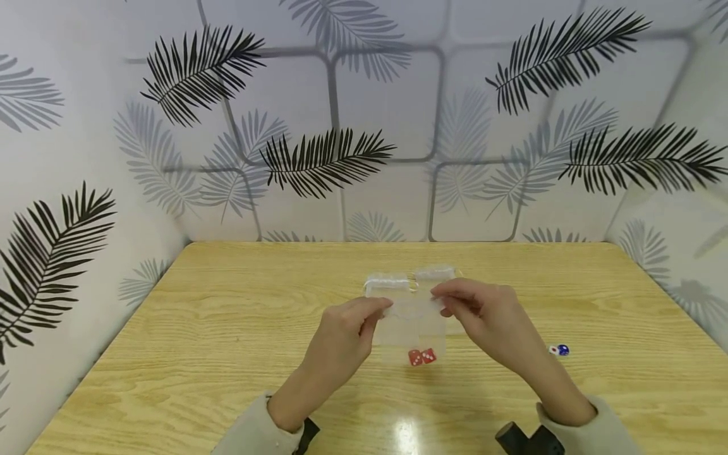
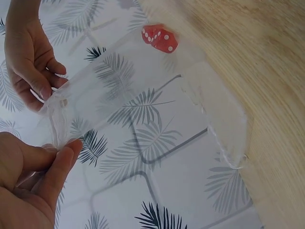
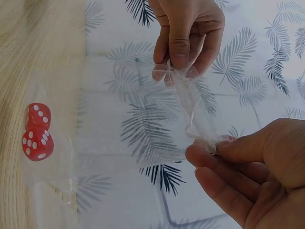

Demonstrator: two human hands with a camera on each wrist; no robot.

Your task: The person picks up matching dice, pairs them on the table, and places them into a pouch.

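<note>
A sheer white drawstring pouch (image 1: 405, 335) hangs upright between the two hands, its gathered top stretched sideways. Two red dice (image 3: 38, 136) with white pips lie side by side at its bottom and show through the fabric. My left hand (image 1: 347, 332) pinches one top corner between thumb and fingers. At the opposite corner, my right hand (image 1: 496, 319) pinches the edge in the same way. In the right wrist view the pouch's mouth (image 3: 193, 107) looks bunched, with a thin cord along it. How wide the mouth is cannot be told.
Behind the held pouch, two more sheer white pouches (image 1: 388, 280) lie on the wooden table (image 1: 256, 316). A small white die (image 1: 553, 349) and a blue die (image 1: 564, 350) sit beside the right forearm. Leaf-patterned panels (image 1: 387, 107) enclose the table's back and sides.
</note>
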